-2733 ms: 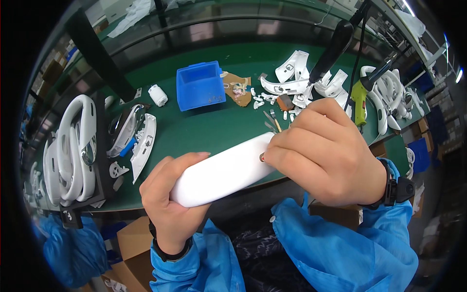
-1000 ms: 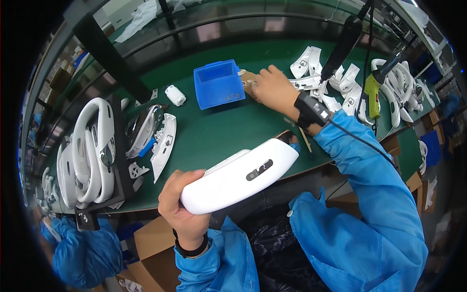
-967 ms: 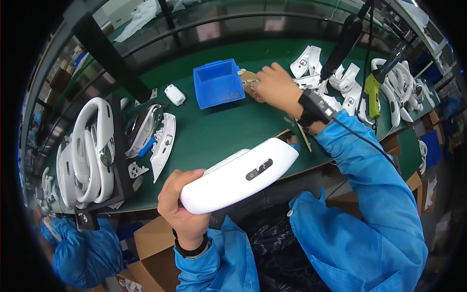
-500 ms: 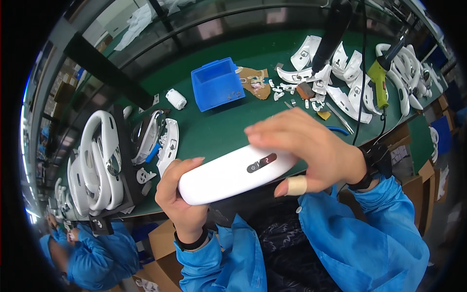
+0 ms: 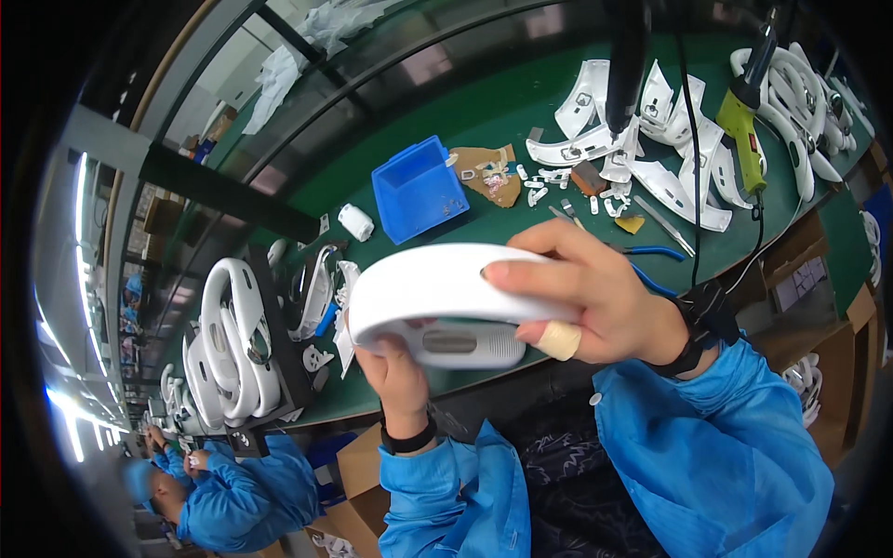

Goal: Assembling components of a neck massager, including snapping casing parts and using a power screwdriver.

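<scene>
In front of me, a white looped plastic device (image 5: 423, 284) is held above the table edge. My right hand (image 5: 609, 302) is closed on its right end, fingers over the top and a taped thumb underneath. At the lower left end, my left hand (image 5: 398, 381) grips the rim; part of its fingers is hidden behind the device. A grey oval window and a ribbed patch show on the loop's inner side. Beyond it on the table are a blue bin (image 5: 419, 200) and a small white cylindrical roll (image 5: 355, 223).
Several white loops (image 5: 233, 344) stand in a dark holder at left. White shell pieces (image 5: 679, 191), small parts, blue-handled pliers (image 5: 656, 251) and a yellow-green power tool (image 5: 741, 139) lie at right. A dark tool (image 5: 623, 74) hangs overhead. Another person (image 5: 233, 498) works at lower left.
The device has been turned, so its dark display strip is out of sight and the open inside of the loop shows. My right fingers have come down onto it; the view has shifted.
</scene>
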### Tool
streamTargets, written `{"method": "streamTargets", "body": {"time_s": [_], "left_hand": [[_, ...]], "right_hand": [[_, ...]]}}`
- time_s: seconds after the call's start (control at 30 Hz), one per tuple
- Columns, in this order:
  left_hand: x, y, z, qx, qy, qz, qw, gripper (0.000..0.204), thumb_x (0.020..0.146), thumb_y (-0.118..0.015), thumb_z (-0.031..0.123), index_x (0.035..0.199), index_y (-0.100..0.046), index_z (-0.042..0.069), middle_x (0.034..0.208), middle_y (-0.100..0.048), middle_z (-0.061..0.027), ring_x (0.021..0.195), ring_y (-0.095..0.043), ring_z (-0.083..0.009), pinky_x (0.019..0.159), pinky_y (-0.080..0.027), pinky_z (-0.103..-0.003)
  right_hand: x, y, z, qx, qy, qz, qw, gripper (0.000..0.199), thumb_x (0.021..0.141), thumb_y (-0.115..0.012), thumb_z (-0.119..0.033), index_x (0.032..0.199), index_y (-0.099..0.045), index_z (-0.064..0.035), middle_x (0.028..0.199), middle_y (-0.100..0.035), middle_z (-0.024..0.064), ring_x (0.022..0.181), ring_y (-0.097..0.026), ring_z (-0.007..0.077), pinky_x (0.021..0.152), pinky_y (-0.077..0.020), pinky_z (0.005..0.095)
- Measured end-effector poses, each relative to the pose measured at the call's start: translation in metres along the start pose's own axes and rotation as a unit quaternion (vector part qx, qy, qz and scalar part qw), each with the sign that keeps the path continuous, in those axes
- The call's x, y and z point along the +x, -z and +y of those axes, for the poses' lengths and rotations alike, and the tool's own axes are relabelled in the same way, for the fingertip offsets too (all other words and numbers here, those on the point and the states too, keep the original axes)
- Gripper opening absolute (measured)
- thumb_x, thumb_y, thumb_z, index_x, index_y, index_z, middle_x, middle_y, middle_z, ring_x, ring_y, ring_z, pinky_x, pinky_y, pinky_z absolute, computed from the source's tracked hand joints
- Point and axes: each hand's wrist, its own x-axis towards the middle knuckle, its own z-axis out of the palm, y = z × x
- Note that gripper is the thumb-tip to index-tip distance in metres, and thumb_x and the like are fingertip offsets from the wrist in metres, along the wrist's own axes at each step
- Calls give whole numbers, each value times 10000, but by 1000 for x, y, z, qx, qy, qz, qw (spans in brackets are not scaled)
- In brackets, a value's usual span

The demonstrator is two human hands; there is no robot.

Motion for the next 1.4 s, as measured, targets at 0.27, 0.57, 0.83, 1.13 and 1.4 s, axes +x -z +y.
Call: {"method": "streamTargets", "body": {"time_s": [0.27, 0.57, 0.83, 1.13, 1.4], "left_hand": [[16, -32, 25, 63, -8, -11, 998, 680, 1007, -505, 589, 1338, -418, 2, 801, -582, -100, 695, -586, -161, 661, -505, -296], [17, -41, 27, 54, 44, -41, 997, 641, 1044, -463, 538, 1364, -424, -16, 812, -562, -93, 717, -582, -155, 672, -511, -287], [26, -26, 42, -76, 75, -122, 987, 812, 1031, -324, 662, 1445, -419, -30, 707, -597, -73, 602, -568, -135, 619, -493, -267], [34, -43, 20, 102, -298, 18, 949, 877, 829, -811, 506, 1424, -373, 34, 1425, -495, -246, 1378, -463, -413, 1112, -433, -547], [64, -41, 13, -16, -303, -39, 952, 301, 972, -683, 289, 1062, -574, 24, 985, -623, -167, 1017, -658, -324, 950, -550, -479]], "right_hand": [[-23, 20, 17, 98, -51, 70, 991, 526, 895, -729, -169, 1378, -556, -56, 1191, -604, 154, 1001, -595, 266, 869, -477, 354], [-31, 27, 18, 88, -90, 73, 989, 534, 923, -711, -175, 1403, -526, -30, 1197, -599, 161, 1008, -588, 254, 845, -478, 358], [-40, 22, -4, 347, -310, 111, 878, 530, 1001, -634, -217, 1466, -433, -61, 1204, -596, 129, 966, -616, 164, 808, -527, 292], [-49, -18, -18, 590, -470, 161, 637, 514, 1060, -532, -306, 1511, -373, -119, 1129, -603, 123, 820, -639, 163, 612, -560, 295], [-55, -41, -33, 618, -508, 187, 571, 581, 1065, -494, -410, 1552, -288, -168, 1162, -573, 127, 861, -613, 192, 650, -552, 318]]}}
